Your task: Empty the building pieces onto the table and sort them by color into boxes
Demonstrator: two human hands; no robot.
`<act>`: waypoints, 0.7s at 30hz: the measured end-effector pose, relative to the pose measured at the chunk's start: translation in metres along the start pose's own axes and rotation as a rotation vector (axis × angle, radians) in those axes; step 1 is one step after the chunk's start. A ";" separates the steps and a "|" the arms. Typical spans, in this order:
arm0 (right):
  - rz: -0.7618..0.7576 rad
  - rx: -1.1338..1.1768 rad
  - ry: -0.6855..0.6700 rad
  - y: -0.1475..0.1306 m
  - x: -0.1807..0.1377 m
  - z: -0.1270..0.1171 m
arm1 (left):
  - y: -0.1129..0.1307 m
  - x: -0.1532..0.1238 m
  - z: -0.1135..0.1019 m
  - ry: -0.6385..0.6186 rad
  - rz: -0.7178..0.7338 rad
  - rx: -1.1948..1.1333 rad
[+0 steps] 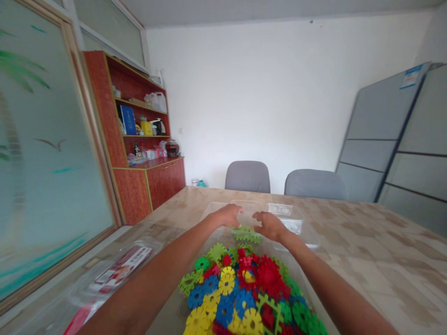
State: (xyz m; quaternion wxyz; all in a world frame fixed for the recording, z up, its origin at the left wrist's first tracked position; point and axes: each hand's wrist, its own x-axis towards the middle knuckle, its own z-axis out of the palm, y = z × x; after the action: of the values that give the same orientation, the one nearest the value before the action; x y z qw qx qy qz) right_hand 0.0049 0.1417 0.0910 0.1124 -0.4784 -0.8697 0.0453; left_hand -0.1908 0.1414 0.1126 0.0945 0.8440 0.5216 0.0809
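Observation:
Both my arms reach forward over a heap of colourful plastic gear-shaped pieces (244, 293) in red, blue, yellow and green on the table. My left hand (228, 215) and my right hand (268, 225) have curled fingers on a clear plastic container (291, 218) just beyond the heap. A cluster of green gear pieces (247, 234) lies between and just below the two hands. Whether either hand grips the container or the green pieces is unclear.
The beige patterned table (366, 251) stretches right and far. A clear plastic bag with a red and white card (122, 267) lies at the left. Two grey chairs (247, 176) stand behind the table. A red wooden shelf cabinet (139, 139) stands left, grey panels (391, 139) right.

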 end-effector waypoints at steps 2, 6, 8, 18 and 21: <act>-0.011 0.008 0.019 0.001 -0.005 -0.001 | -0.002 -0.010 0.001 0.060 -0.003 -0.029; -0.011 0.023 0.063 0.004 -0.015 -0.005 | 0.003 -0.043 0.005 0.170 0.010 -0.124; -0.028 0.043 0.073 0.004 -0.020 -0.007 | 0.009 -0.065 0.007 0.192 0.025 -0.178; -0.248 0.358 -0.132 -0.025 -0.110 -0.021 | 0.037 -0.163 0.001 -0.014 0.108 -0.332; -0.220 0.381 -0.198 -0.033 -0.147 -0.028 | 0.048 -0.172 0.008 -0.135 0.111 -0.305</act>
State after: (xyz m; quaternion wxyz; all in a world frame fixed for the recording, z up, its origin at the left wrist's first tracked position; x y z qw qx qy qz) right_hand 0.0606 -0.0005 0.1015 0.1188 -0.3442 -0.8992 0.2427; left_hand -0.2233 -0.0347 0.1100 0.2516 0.8509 0.4484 0.1074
